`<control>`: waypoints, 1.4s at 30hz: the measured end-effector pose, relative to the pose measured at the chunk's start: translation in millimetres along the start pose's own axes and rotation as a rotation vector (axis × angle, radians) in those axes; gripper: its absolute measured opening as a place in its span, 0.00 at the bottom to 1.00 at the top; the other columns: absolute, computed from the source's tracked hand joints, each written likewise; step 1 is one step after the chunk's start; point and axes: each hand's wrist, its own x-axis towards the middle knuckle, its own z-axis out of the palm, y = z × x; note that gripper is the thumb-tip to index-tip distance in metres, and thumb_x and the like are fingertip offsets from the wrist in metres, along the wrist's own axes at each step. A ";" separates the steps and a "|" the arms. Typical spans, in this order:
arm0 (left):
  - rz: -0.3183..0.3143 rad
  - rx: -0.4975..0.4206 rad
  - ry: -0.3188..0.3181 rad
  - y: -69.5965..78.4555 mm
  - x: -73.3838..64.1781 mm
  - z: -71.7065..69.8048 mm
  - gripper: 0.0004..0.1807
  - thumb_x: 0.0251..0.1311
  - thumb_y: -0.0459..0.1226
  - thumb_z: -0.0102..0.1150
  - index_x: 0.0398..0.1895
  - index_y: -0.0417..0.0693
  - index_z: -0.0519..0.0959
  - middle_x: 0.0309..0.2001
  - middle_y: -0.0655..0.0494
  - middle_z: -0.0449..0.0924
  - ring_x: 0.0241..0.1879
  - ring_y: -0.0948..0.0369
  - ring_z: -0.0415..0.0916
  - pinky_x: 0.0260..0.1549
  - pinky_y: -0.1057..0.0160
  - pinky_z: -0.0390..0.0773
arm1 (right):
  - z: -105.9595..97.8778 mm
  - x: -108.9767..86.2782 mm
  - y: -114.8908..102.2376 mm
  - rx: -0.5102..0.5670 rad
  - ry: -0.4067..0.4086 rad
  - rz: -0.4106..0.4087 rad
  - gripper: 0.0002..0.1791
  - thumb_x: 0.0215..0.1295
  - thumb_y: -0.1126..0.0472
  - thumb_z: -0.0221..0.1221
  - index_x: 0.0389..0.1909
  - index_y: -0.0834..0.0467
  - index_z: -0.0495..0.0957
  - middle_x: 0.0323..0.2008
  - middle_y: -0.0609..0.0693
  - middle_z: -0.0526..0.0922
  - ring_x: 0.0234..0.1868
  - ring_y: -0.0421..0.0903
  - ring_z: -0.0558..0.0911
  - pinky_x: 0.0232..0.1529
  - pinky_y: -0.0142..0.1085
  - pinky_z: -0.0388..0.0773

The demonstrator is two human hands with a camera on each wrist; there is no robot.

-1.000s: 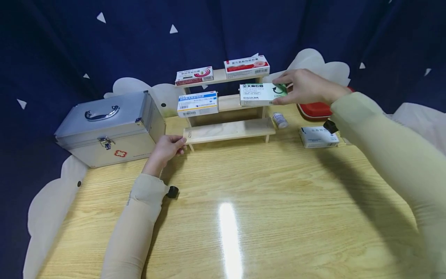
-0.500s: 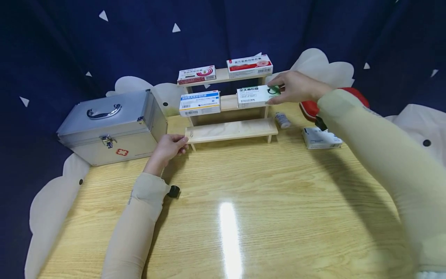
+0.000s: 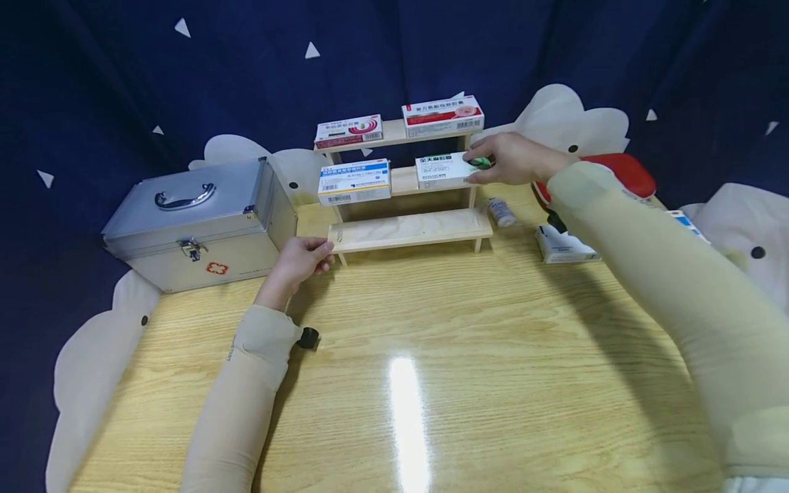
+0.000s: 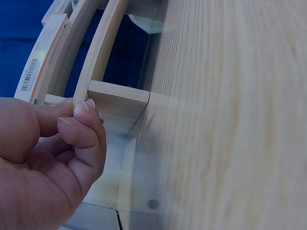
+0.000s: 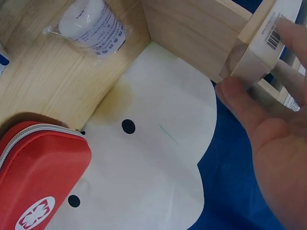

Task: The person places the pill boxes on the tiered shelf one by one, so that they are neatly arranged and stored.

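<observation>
Table [image 3: 493, 329]: pale wood grain is shown, and everything else is carried on it, over a white cloud-shaped mat [image 3: 555, 116] against dark blue cloth.
Metal case [image 3: 197, 222]: silver, lid closed, red cross on its front; it is set left of the rack.
Wooden rack [image 3: 409, 229]: three stepped shelves are seen; two red-marked boxes are carried on the top shelf, and a blue-striped box [image 3: 354, 182] on the left of the middle shelf.
Red pouch [image 5: 41, 172]: zipped, lying on the mat behind the right forearm.
Green-marked box [image 3: 442, 171]: it is placed on the right of the middle shelf, beside the blue-striped box.
Right hand [image 3: 508, 159]: the right end of the green-marked box is pinched between thumb and fingers.
Left hand [image 3: 302, 259]: fingers are curled round the left end of the rack's bottom shelf.
Small bottle [image 3: 501, 212]: lying on its side, just right of the rack.
</observation>
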 end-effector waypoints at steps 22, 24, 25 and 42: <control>-0.018 -0.028 -0.007 -0.3 -2.1 4.2 0.20 0.76 0.37 0.48 0.61 0.31 0.72 0.46 0.37 0.77 0.28 0.64 0.74 0.28 0.72 0.75 | 2.4 -4.1 -0.1 0.026 -0.008 0.021 0.36 0.68 0.45 0.62 0.72 0.57 0.66 0.72 0.61 0.60 0.65 0.58 0.66 0.67 0.55 0.63; -0.015 -0.021 -0.008 -0.3 -2.4 4.1 0.20 0.76 0.37 0.48 0.61 0.31 0.72 0.46 0.37 0.77 0.28 0.65 0.74 0.28 0.72 0.75 | -0.6 -7.5 -0.8 0.034 -0.012 0.034 0.38 0.67 0.44 0.62 0.72 0.57 0.65 0.74 0.61 0.57 0.67 0.59 0.65 0.67 0.56 0.63; -0.012 -0.016 -0.009 -0.3 -2.5 4.0 0.20 0.76 0.37 0.48 0.62 0.31 0.72 0.46 0.37 0.77 0.28 0.65 0.74 0.28 0.72 0.75 | -2.7 -10.0 -1.1 0.040 -0.011 0.042 0.38 0.67 0.43 0.62 0.73 0.56 0.65 0.74 0.61 0.56 0.68 0.60 0.65 0.66 0.55 0.64; 0.002 0.004 -0.012 1.3 -2.4 -0.8 0.21 0.76 0.37 0.48 0.62 0.30 0.71 0.47 0.37 0.77 0.31 0.64 0.75 0.34 0.69 0.79 | -29.6 -111.7 28.8 -0.045 0.060 0.087 0.33 0.69 0.46 0.62 0.68 0.61 0.70 0.62 0.64 0.74 0.57 0.61 0.75 0.57 0.57 0.73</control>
